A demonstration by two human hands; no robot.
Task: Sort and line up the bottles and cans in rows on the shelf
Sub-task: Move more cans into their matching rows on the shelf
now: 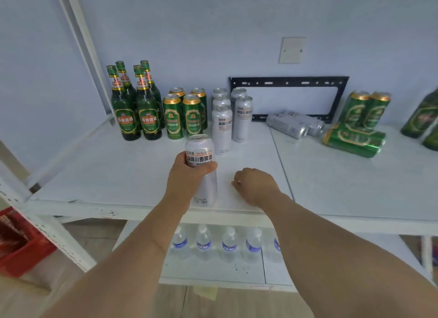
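Observation:
My left hand point(187, 173) grips a tall silver can point(201, 149) upright near the front of the white shelf point(106, 175). My right hand point(256, 185) rests beside it in a loose fist, holding nothing. At the back stand several green bottles point(128, 113), several green cans point(184, 116) and several silver cans point(231, 118) in rows. Two silver cans point(294, 124) lie on their sides to the right. Further right, green cans point(355, 139) lie flat with two upright ones point(367, 109) behind them.
A black metal bracket point(289, 80) leans on the back wall. More green bottles point(424, 118) show at the right edge. Water bottles point(227, 241) stand on the lower shelf. A red crate point(19, 241) sits at lower left. A white upright post point(80, 35) rises at the left.

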